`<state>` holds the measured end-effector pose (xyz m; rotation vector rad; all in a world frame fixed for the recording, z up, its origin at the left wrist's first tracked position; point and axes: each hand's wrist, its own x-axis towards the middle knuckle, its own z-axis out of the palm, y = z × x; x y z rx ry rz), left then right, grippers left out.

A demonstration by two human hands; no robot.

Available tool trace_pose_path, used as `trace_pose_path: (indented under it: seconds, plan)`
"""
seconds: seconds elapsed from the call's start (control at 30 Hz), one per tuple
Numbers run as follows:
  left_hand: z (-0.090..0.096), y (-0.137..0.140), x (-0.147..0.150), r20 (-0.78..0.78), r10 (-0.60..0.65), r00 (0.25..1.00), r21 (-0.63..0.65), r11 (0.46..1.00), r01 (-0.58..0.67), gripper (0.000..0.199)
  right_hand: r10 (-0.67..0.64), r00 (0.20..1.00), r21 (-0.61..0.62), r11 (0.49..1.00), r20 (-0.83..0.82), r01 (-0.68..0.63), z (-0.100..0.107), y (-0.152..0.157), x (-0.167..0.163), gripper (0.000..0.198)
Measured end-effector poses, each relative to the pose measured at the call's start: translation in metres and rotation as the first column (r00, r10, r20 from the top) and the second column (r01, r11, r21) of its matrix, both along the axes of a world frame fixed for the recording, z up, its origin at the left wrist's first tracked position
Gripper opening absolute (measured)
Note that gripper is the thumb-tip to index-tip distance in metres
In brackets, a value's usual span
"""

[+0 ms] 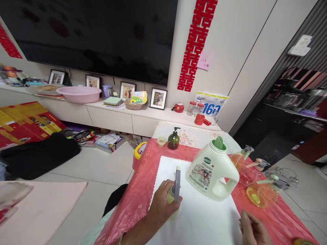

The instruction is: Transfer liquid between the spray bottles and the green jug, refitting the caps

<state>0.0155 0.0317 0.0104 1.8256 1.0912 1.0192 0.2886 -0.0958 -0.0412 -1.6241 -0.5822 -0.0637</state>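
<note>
My left hand (163, 200) is wrapped round the neck of a spray bottle (176, 183) with a grey trigger head and a pale nozzle. Much of its yellowish body is hidden by my fingers. Just to the right stands a large pale green detergent jug (212, 170), uncapped, with a green spout at its mouth. At the lower right edge, my right hand (252, 228) has its fingers curled closed near the white mat (204, 214); whatever may be in them is hidden. Several clear spray bottles (262, 195) with coloured liquid stand beyond the jug's handle.
On the red tablecloth (133, 207), a green pump bottle (173, 139) and a small cup (161, 142) stand at the far side. Behind is a low cabinet (109, 115) with photo frames, a pink basin (79, 94) and red-lidded jars (191, 108).
</note>
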Motion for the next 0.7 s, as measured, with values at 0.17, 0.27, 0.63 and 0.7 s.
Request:
trace_pose_path:
  seconds: [0.17, 0.27, 0.63, 0.7]
  plan:
    - [0.001, -0.007, -0.005, -0.051, -0.004, 0.999, 0.008, 1.0, 0.005, 0.022, 0.236, 0.969, -0.021, 0.972, 0.067, -0.235, 0.03, 0.011, -0.068, 0.057]
    - [-0.008, -0.007, -0.006, -0.027, -0.005, 1.0, 0.061, 0.998, 0.007, 0.022, 0.476, 0.866, -0.065, 0.879, 0.154, -0.472, 0.045, 0.028, -0.109, 0.037]
    - [-0.02, -0.008, -0.007, -0.065, 0.001, 0.998, 0.192, 0.981, 0.011, 0.03, 0.713, 0.696, -0.114, 0.701, 0.084, -0.704, 0.065, 0.065, -0.18, 0.025]
    - [-0.023, -0.009, -0.006, -0.069, 0.007, 0.998, 0.192, 0.981, 0.006, 0.023, 0.689, 0.725, -0.107, 0.719, -0.022, -0.686, 0.072, 0.067, -0.189, 0.023]
